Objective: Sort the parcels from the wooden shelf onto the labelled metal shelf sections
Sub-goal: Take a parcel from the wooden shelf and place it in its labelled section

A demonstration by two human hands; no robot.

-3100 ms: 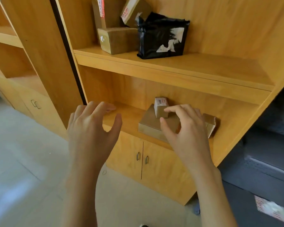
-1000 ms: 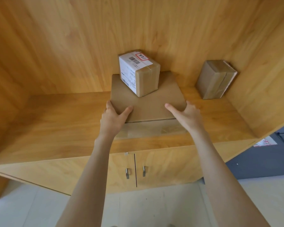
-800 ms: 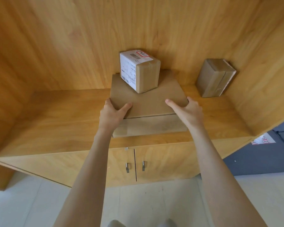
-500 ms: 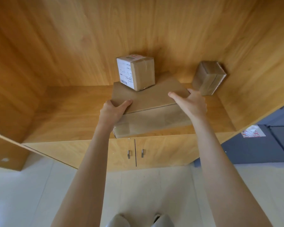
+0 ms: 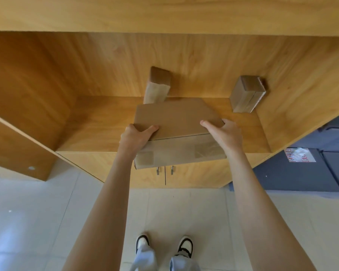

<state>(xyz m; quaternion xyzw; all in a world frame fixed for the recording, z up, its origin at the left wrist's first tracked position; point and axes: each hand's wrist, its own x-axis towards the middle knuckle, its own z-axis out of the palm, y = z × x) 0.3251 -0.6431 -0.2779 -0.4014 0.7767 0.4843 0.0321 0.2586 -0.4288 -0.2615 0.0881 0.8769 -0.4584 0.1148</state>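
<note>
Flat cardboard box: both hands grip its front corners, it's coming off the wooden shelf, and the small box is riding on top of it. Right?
Not quite. In the head view the small box is not on the flat cardboard box; it sits behind it against the back panel of the wooden shelf. The left hand and right hand do grip its front corners.

Both arms outstretched, left hand [image 5: 134, 136] and right hand [image 5: 224, 134] in thumbs-up grip.

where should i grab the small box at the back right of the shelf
Take the small box across its two long side faces, coming from the open shelf front. It leans against the back wall near the right wall, so only the front is clear. Both hands are busy on the flat box.
</note>
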